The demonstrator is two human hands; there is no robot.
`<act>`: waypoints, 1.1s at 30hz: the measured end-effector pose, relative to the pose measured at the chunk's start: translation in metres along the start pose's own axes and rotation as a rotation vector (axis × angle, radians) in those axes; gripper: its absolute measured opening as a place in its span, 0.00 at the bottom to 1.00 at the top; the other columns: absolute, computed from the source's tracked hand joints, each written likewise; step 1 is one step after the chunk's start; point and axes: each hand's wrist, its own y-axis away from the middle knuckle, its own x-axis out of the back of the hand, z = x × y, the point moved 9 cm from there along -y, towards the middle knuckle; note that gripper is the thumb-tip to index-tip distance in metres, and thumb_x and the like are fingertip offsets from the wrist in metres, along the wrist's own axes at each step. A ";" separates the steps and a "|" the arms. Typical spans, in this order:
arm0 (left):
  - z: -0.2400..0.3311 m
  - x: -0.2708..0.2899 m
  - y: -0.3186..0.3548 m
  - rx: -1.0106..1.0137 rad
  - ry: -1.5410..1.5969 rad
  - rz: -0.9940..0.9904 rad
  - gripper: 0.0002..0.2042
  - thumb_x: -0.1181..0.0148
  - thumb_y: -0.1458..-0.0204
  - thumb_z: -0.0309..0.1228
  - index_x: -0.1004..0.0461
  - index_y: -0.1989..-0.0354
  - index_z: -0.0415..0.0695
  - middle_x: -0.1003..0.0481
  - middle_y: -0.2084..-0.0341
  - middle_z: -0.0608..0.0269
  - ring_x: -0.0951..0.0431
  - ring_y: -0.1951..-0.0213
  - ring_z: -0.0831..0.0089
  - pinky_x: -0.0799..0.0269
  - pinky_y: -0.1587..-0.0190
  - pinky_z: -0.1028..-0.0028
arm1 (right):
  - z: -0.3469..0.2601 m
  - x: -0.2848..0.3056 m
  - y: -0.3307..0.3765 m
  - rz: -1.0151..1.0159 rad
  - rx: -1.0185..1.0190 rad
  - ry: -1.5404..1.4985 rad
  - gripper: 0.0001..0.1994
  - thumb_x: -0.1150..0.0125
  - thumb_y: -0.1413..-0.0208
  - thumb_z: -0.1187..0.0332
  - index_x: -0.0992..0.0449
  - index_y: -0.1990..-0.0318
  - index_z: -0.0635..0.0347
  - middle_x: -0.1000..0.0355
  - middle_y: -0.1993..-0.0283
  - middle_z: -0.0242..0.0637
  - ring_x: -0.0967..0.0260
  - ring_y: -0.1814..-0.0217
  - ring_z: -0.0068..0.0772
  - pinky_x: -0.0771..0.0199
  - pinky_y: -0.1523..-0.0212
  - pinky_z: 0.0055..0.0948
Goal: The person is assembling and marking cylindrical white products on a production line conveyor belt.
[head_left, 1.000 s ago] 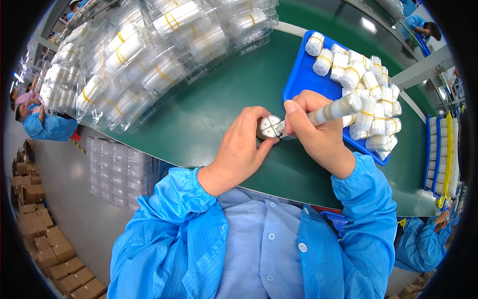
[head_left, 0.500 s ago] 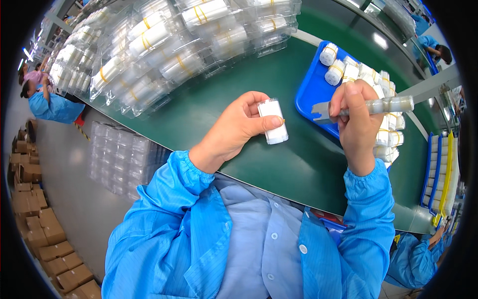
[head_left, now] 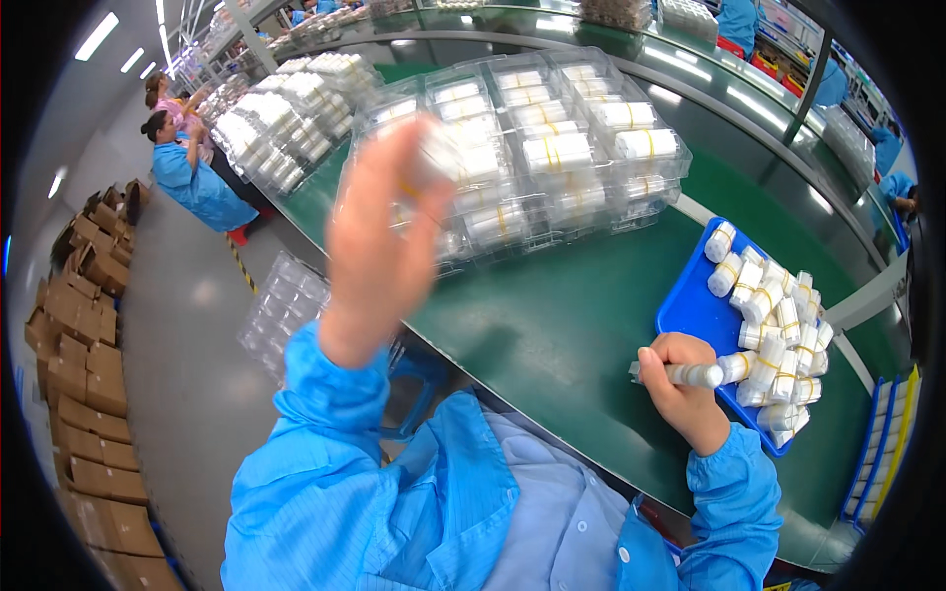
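Right now left hand (head_left: 379,246) is up high w/ heavy motion blur, fingers closed on a small white cylinder part (head_left: 434,158) at the fingertips, held over the near edge of the clear plastic trays (head_left: 552,148) stacked on the green conveyor belt (head_left: 552,325). Right hand (head_left: 685,379) is low at the near rim of the blue tray (head_left: 690,305), fist wrapped tight round a grey pen-like tool (head_left: 675,372), lying roughly horizontal, tip pointing left. Blue tray holds a heap of white cylinder parts w/ yellow bands (head_left: 778,335), piled mostly on its right half; left part of the tray floor is bare. Clear trays already carry rows of white pieces in their pockets, several w/ yellow bands; can't tell which pocket the held piece is over, too blurred. Progress, as a judgement: part-way thru. Many pockets look filled, but a good heap still sits in the blue tray, so plenty left to handle. Piece in left hand isn't set down yet. More stacked clear trays (head_left: 286,118) further left along the belt, another stack of empties on the floor (head_left: 286,315). Co-worker in blue coat (head_left: 192,182) at the far left by the belt, cardboard boxes (head_left: 84,325) along the floor edge.
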 end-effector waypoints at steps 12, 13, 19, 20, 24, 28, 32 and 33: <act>-0.125 -0.023 -0.013 0.208 -0.089 -0.404 0.13 0.51 0.37 0.29 0.26 0.49 0.37 0.24 0.52 0.53 0.25 0.49 0.62 0.34 0.46 0.71 | -0.031 0.017 -0.001 0.049 0.184 0.087 0.13 0.37 0.51 0.76 0.34 0.82 0.58 0.36 0.84 0.35 0.39 0.85 0.35 0.43 0.82 0.33; -0.109 -0.017 -0.018 0.142 -0.135 -0.260 0.13 0.51 0.38 0.29 0.26 0.50 0.37 0.24 0.53 0.53 0.25 0.50 0.62 0.33 0.46 0.70 | -0.036 0.029 -0.001 0.091 0.202 0.119 0.12 0.37 0.51 0.76 0.34 0.82 0.58 0.36 0.84 0.36 0.39 0.85 0.35 0.42 0.82 0.33; 0.059 -0.081 0.017 -0.204 0.435 -0.325 0.07 0.49 0.41 0.22 0.24 0.62 0.34 0.23 0.64 0.48 0.23 0.59 0.59 0.28 0.54 0.66 | -0.009 0.113 0.003 0.327 -0.209 -0.437 0.08 0.42 0.41 0.70 0.31 0.72 0.60 0.29 0.76 0.32 0.35 0.75 0.19 0.33 0.73 0.22; 0.078 -0.109 0.027 -0.250 0.532 -0.377 0.05 0.39 0.50 0.21 0.23 0.65 0.38 0.23 0.65 0.54 0.22 0.63 0.59 0.26 0.61 0.67 | -0.009 0.121 0.010 0.347 -0.212 -0.474 0.08 0.42 0.41 0.70 0.31 0.72 0.60 0.30 0.76 0.32 0.35 0.75 0.19 0.33 0.73 0.22; 0.143 -0.198 0.061 -0.334 0.699 -0.560 0.08 0.37 0.51 0.24 0.25 0.62 0.41 0.25 0.60 0.55 0.24 0.59 0.56 0.26 0.57 0.64 | 0.013 0.121 0.050 0.295 -0.389 -0.373 0.09 0.42 0.43 0.71 0.31 0.74 0.60 0.30 0.77 0.30 0.35 0.75 0.19 0.35 0.74 0.22; 0.187 -0.261 0.063 -0.419 0.720 -0.516 0.13 0.38 0.49 0.26 0.28 0.56 0.40 0.27 0.58 0.53 0.26 0.56 0.55 0.28 0.54 0.62 | 0.039 0.094 0.081 0.188 -0.470 -0.186 0.10 0.42 0.44 0.70 0.30 0.76 0.60 0.32 0.78 0.28 0.37 0.76 0.18 0.38 0.76 0.23; 0.201 -0.306 0.041 -0.277 0.546 -0.433 0.17 0.37 0.48 0.35 0.29 0.54 0.40 0.29 0.59 0.50 0.28 0.55 0.53 0.30 0.53 0.60 | 0.037 0.078 0.075 0.142 -0.247 0.102 0.09 0.38 0.49 0.71 0.31 0.76 0.60 0.33 0.82 0.38 0.34 0.81 0.36 0.38 0.79 0.34; 0.205 -0.312 0.037 -0.281 0.534 -0.441 0.18 0.37 0.48 0.38 0.29 0.54 0.39 0.29 0.60 0.50 0.29 0.56 0.53 0.31 0.53 0.60 | 0.034 0.075 0.074 0.148 -0.182 0.240 0.09 0.36 0.50 0.69 0.31 0.74 0.58 0.32 0.81 0.40 0.31 0.80 0.43 0.36 0.78 0.38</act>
